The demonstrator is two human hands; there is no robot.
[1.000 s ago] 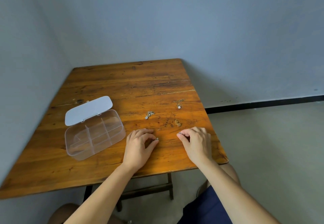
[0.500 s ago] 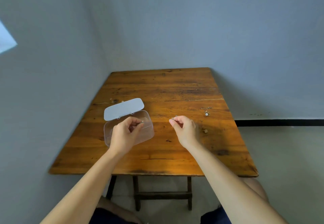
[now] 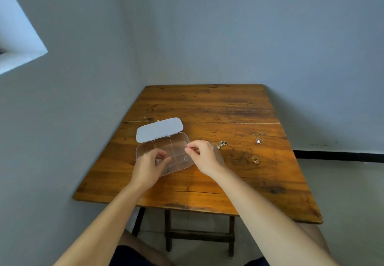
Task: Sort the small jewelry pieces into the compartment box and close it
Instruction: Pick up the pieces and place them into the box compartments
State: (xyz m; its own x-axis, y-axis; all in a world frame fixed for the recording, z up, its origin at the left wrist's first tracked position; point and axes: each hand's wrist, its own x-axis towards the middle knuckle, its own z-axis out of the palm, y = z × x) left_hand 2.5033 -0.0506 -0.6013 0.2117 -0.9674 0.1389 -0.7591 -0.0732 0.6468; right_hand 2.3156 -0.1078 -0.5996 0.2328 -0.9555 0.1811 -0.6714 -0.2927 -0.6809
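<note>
Compartment box [image 3: 176, 141] lies open, left of table [image 3: 207, 107] centre. Both hands hover over it: left hand [image 3: 148, 165] and right hand [image 3: 204, 156] pinched, contents indiscernible. Three loose pieces lie rightward; nearest piece [image 3: 222, 144] just beside the right hand.

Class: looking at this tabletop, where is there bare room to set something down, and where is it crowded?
Free: the far half of the table beyond the lid, and the near strip before the arms. Crowded: the compartment box under the left hand and right hand, and the jewelry pieces to the right.
</note>
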